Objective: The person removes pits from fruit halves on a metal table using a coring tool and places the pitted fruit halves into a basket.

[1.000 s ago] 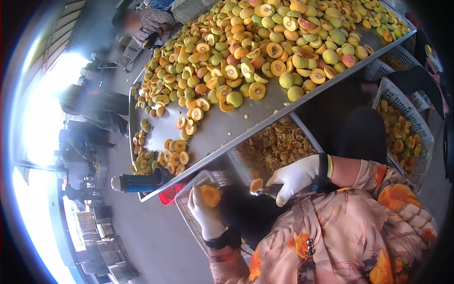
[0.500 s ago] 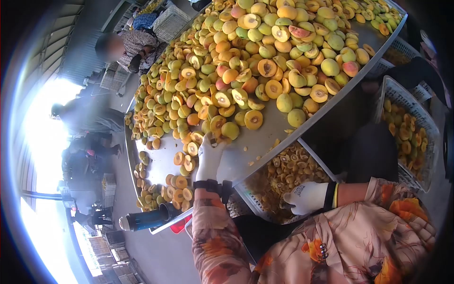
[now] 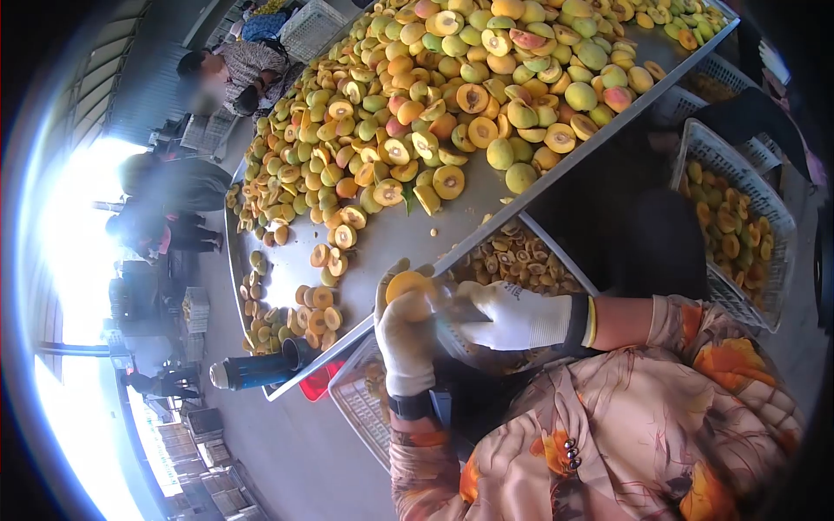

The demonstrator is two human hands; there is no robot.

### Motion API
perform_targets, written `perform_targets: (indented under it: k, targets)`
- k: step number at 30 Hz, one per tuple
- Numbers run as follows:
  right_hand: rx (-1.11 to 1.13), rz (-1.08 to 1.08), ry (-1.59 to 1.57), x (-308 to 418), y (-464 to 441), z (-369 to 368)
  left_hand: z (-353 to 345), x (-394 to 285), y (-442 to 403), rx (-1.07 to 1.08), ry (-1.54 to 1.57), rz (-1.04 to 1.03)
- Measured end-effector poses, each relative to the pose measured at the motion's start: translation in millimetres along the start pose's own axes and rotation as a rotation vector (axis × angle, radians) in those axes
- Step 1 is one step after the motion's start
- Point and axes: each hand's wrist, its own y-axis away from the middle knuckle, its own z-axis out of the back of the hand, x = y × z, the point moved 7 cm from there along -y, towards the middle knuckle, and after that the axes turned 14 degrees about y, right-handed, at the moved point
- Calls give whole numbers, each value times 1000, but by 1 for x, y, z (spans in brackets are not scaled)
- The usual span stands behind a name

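My left hand, in a white glove, is closed around an orange-yellow apricot half just off the near edge of the metal table. Close beside it is my right hand, also gloved, with its fingers curled toward the fruit. Motion blurs the right fingertips, and what they grip is hidden. On the table lies a large heap of green, yellow and orange apricots, many cut in half with the pit side showing. Below my hands, a crate holds small brownish-yellow pieces.
A blue cylindrical flask lies at the table's near left corner, above a red container. A white crate stands below. To the right is another crate of halves. Other people are in the background.
My left hand has drawn back from the heap to the table edge with an apricot half. My right hand has risen from the lower crate to meet it. The view has shifted slightly.
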Motion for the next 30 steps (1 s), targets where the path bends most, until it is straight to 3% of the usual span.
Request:
perform_targets:
  k: [5, 7, 10, 16, 22, 24, 26, 28, 30]
  targets:
    - [-30, 111, 183, 37, 22, 1, -21, 5, 58, -19, -122, -241]
    - [4, 9, 57, 43, 31, -2, -31, 3, 75, -57, -120, -345]
    - [-47, 98, 77, 64, 38, 5, -38, 0, 93, -82, -179, -421]
    - [-6, 32, 7, 64, 49, -11, -33, -2, 108, -91, -304, -606]
    - [27, 284, -37, 69, 44, -26, -38, -10, 113, -69, -400, -657]
    - [-22, 372, -108, 77, 42, -22, -40, -13, 113, -65, -387, -581]
    - [157, 228, -230, 68, 38, -25, -41, -15, 108, -30, -372, -518]
    - [518, -112, -420, 65, 45, -21, -40, -14, 102, 29, -361, -461]
    - [717, -363, -597, 75, 53, -9, -41, -12, 99, 57, -379, -480]
